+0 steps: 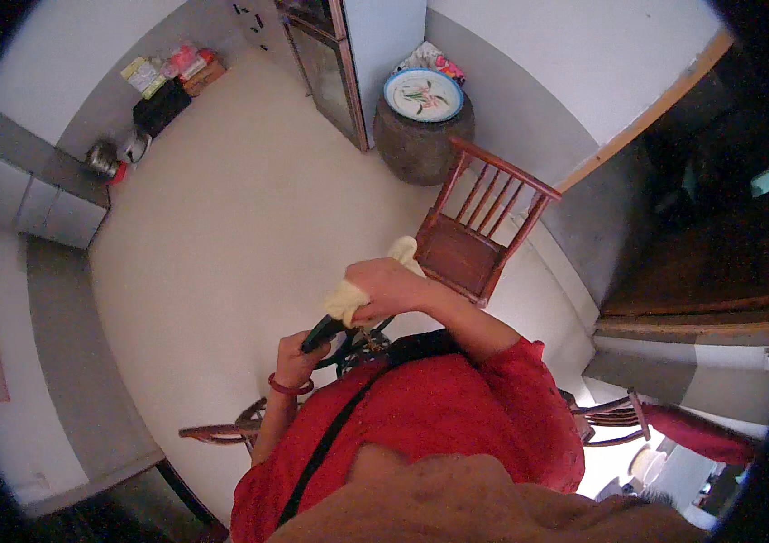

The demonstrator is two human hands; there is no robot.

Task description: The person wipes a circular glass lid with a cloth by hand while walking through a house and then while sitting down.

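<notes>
In front of my red top, my right hand (386, 288) is closed on a pale yellow cloth (348, 303), which pokes out on both sides of the fist. Lower and to the left, my left hand (294, 360), with a red bangle at the wrist, grips a dark green strap-like piece (319, 334). The cloth's lower end touches or lies right beside that piece; I cannot tell which. Between the hands and my body hangs a dark, tangled-looking bundle (362, 348), partly hidden, its kind unclear. A black strap (334, 430) crosses my chest.
A red-brown wooden chair (461, 249) stands close ahead on the right. Behind it, a big dark jar (420, 149) carries a flowered enamel tray (423, 95). A glass-doored cabinet (325, 81) is beside it. Pots (102, 158) and boxes (203, 77) line the far left wall.
</notes>
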